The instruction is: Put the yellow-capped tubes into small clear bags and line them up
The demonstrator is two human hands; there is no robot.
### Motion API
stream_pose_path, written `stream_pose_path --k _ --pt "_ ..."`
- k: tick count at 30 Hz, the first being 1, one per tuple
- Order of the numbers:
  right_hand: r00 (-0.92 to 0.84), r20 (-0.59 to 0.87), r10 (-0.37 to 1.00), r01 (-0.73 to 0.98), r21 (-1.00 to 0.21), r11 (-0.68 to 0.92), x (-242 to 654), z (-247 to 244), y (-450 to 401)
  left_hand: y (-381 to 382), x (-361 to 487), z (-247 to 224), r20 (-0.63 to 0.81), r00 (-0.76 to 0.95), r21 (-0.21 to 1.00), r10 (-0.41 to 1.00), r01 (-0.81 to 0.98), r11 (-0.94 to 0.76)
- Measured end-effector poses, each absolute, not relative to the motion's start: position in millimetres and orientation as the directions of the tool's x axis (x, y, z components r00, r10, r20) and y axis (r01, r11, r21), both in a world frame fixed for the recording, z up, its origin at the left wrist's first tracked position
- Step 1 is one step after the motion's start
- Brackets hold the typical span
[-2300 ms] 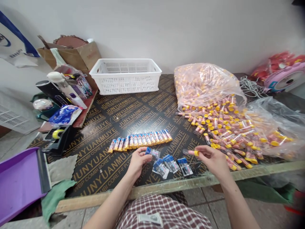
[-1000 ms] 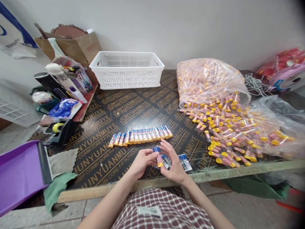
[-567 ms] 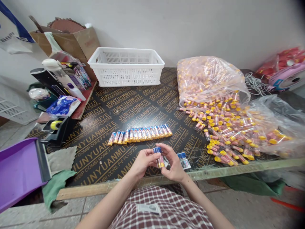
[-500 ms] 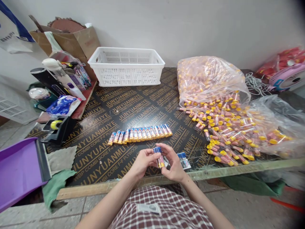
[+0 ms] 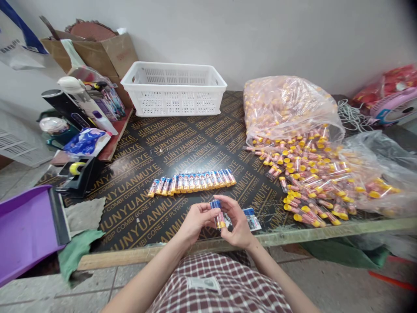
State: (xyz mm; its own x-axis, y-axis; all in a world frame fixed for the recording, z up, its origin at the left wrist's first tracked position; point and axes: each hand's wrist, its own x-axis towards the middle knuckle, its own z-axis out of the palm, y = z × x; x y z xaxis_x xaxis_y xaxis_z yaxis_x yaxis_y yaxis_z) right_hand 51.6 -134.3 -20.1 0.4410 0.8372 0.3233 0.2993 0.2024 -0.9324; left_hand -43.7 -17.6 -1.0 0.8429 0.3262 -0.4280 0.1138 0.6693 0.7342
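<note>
Upright over the table's near edge is a small tube [image 5: 217, 214] with a blue-and-white label and a yellow end. My left hand [image 5: 197, 221] pinches it between thumb and fingers. My right hand [image 5: 237, 224] curves round the other side, with fingers by the tube's top and the thumb near its yellow base. Part of the tube is hidden behind my fingers. Just beyond my hands lies a row of labelled tubes [image 5: 192, 182], side by side. Beside my right hand are blue printed labels [image 5: 252, 219], partly covered.
A white plastic basket [image 5: 176, 101] stands at the back. To the right, yellow-capped tubes [image 5: 312, 187] spill from a clear bag [image 5: 286, 98]. On the left are a tape dispenser [image 5: 78, 176], bottles [image 5: 73, 87] and a purple dustpan [image 5: 28, 230].
My hands and the tube stay almost in place. The view has shifted very slightly.
</note>
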Motion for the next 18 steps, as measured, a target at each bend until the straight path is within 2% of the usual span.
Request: stream_pose_path --k 5,8,10,13,15,18 --pt "0.436 0.328 0.838 0.291 -0.933 0.213 48.7 -20.4 -130.7 -19.3 -44.6 -4.0 -0.432 0.837 0.746 0.337 0.121 0.655" --pt "0.405 0.313 0.859 0.298 -0.933 0.200 50.0 -20.5 -130.1 -9.1 -45.8 -5.5 -0.407 0.829 0.799 0.384 0.120 0.589" --pt "0.410 0.312 0.857 0.332 -0.926 0.179 55.5 -22.1 -133.0 10.8 -48.8 -6.6 -0.365 0.785 0.885 0.501 0.126 0.448" --pt "0.474 0.332 0.815 0.364 -0.917 0.162 70.4 -27.6 -141.8 57.8 -57.8 -9.0 -0.224 0.576 0.965 0.786 0.246 0.094" --pt "0.520 0.330 0.788 0.354 -0.923 0.152 80.4 -31.9 -148.2 90.5 -64.7 -11.9 -0.083 0.417 0.890 0.905 0.439 -0.121" --pt "0.564 0.312 0.765 0.363 -0.925 0.110 88.2 -35.4 -155.8 123.3 -71.5 -18.1 -0.006 0.388 0.657 0.921 0.696 -0.289"
